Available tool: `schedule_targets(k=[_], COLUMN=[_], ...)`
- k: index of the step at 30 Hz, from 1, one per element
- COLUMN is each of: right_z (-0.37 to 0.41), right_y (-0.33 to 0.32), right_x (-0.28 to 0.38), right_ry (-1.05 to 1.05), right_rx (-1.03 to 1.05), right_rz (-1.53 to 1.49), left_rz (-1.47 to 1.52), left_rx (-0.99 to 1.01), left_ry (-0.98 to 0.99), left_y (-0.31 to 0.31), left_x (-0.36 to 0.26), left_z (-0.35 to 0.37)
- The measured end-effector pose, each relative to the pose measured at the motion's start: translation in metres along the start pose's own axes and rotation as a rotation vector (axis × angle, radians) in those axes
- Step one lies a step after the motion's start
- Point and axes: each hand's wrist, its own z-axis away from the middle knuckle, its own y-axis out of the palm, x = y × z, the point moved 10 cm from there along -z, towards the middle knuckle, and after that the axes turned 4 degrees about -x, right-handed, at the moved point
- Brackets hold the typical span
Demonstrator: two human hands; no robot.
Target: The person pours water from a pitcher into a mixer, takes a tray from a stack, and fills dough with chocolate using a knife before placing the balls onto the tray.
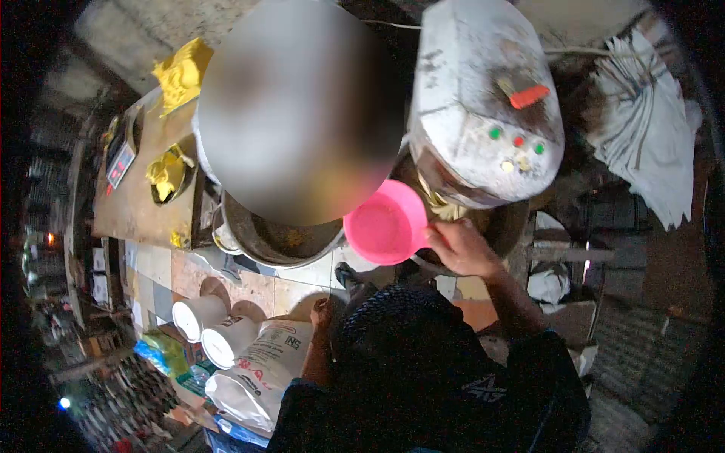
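Observation:
My right hand (462,248) is closed around the short handle of a pink plastic dipper (387,223). The round dipper is tilted so its inside faces the camera, and I make out no contents. It hangs between a wide metal bowl (253,232) with dark walls and yellow residue, and a second bowl-like vessel under a white machine (483,113). Low at my side is my left hand (321,312), near a white printed sack (273,355); its fingers are too small and dark to read. A large blurred patch hides what lies above the metal bowl.
On the left table (143,208) are a pile of yellow material (183,75), a container with yellow stuff (169,175) and a digital scale (121,164). Two white buckets (198,315) stand on the tiled floor. White sacks (642,121) hang at right. The machine bears several coloured buttons.

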Motion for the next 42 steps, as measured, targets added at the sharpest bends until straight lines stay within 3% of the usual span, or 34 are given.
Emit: schedule_targets(k=[2, 3, 4, 5, 7, 9, 11, 12, 13, 15, 16, 17, 18, 19, 20, 22, 23, 24, 26, 27, 28, 30, 33, 34, 35, 36, 37, 38, 40, 41, 42], right_z=[-0.028, -0.044, -0.061, -0.078, -0.114, -0.153, -0.202, -0.225, -0.244, -0.290, -0.313, -0.331, -0.357, -0.393, -0.406, -0.419, -0.418, -0.461, -0.489, -0.485, -0.462, -0.380, -0.254, -0.250, -0.247, -0.243, -0.229, -0.221, -0.255, -0.289, -0.315], right_y=[-0.017, -0.026, -0.032, -0.035, -0.036, -0.045, -0.036, -0.030, -0.024, -0.004, 0.006, 0.009, 0.010, 0.011, 0.014, 0.018, 0.024, 0.009, -0.017, -0.032, -0.031, -0.004, 0.088, 0.112, 0.137, 0.158, 0.185, 0.211, 0.220, 0.229, 0.254], right_x=[0.032, 0.057, 0.078, 0.084, 0.113, 0.140, 0.155, 0.158, 0.166, 0.162, 0.160, 0.166, 0.149, 0.114, 0.112, 0.116, 0.129, 0.074, 0.044, 0.070, 0.114, 0.250, 0.406, 0.414, 0.422, 0.425, 0.425, 0.488, 0.467, 0.451, 0.472], right_ry=[-0.112, -0.057, -0.115, -0.039, -0.001, 0.094, 0.078, 0.100, 0.099, 0.153, 0.127, 0.050, 0.092, 0.128, 0.096, 0.071, 0.064, 0.089, 0.079, -0.062, -0.209, -0.491, -0.862, -0.866, -0.871, -0.897, -1.142, -1.060, -0.914, -0.955, -0.955], right_rx=[-0.077, -0.040, -0.003, 0.015, 0.052, -0.044, -0.004, 0.020, 0.032, 0.039, 0.073, 0.025, -0.090, -0.071, -0.096, -0.181, -0.160, -0.121, -0.146, -0.325, -0.516, -0.925, -0.970, -0.986, -1.001, -1.049, -1.376, -1.179, -1.319, -1.231, -1.244], right_rz=[0.060, -0.018, 0.032, -0.032, -0.072, -0.273, -0.375, -0.497, -0.506, -0.613, -0.639, -0.450, -0.420, -0.424, -0.450, -0.413, -0.357, -0.322, 0.084, 0.479, 0.866, 1.083, 0.563, 0.513, 0.462, 0.368, 0.675, 0.613, 0.419, -0.094, -0.126], left_rz=[-0.196, -0.167, -0.050, 0.073, 0.311, -0.038, -0.425, 0.055, 0.539, 0.306, 0.044, 0.104, 0.132, 0.154, 0.204, 0.257, 0.117, 0.137, 0.198, 0.157, 0.176, 0.218, -0.014, -0.103, -0.155, -0.071, -0.028, -0.050, 0.247, 0.281, 0.308], left_rx=[-0.060, -0.082, -0.063, -0.043, -0.168, -0.093, 0.029, -0.062, -0.253, -0.274, -0.222, -0.317, -0.314, -0.301, -0.372, -0.313, -0.521, -0.557, -0.435, -0.251, -0.279, -0.237, 0.072, 0.132, -0.051, -0.098, -0.226, -0.383, -0.537, -0.589, -0.638], left_ry=[0.058, 0.046, -0.081, -0.204, -0.083, -0.096, -0.097, -0.329, -0.518, -0.563, -0.627, -0.670, -0.677, -0.675, -0.700, -0.766, -0.715, -0.729, -0.651, -0.759, -0.766, -0.637, -0.477, -0.431, -0.114, -0.269, -0.238, -0.174, -0.271, -0.238, -0.208], left_y=[-0.021, -0.028, -0.035, -0.037, -0.053, -0.075, -0.097, -0.088, -0.099, -0.124, -0.139, -0.162, -0.173, -0.185, -0.198, -0.184, -0.193, -0.197, -0.194, -0.205, -0.222, -0.241, -0.288, -0.314, -0.314, -0.395, -0.435, -0.486, -0.585, -0.608, -0.639], left_x=[-0.022, -0.013, 0.019, 0.056, 0.107, 0.124, 0.135, 0.188, 0.200, 0.234, 0.239, 0.236, 0.232, 0.227, 0.232, 0.267, 0.271, 0.274, 0.270, 0.258, 0.243, 0.217, 0.203, 0.201, 0.247, 0.196, 0.212, 0.204, 0.168, 0.178, 0.178], left_z=[0.009, 0.007, 0.006, 0.006, 0.007, 0.022, 0.035, 0.046, 0.064, 0.072, 0.087, 0.099, 0.105, 0.106, 0.107, 0.097, 0.088, 0.083, 0.054, 0.052, 0.046, 0.023, -0.044, -0.071, -0.132, -0.126, -0.159, -0.181, -0.195, -0.219, -0.233])
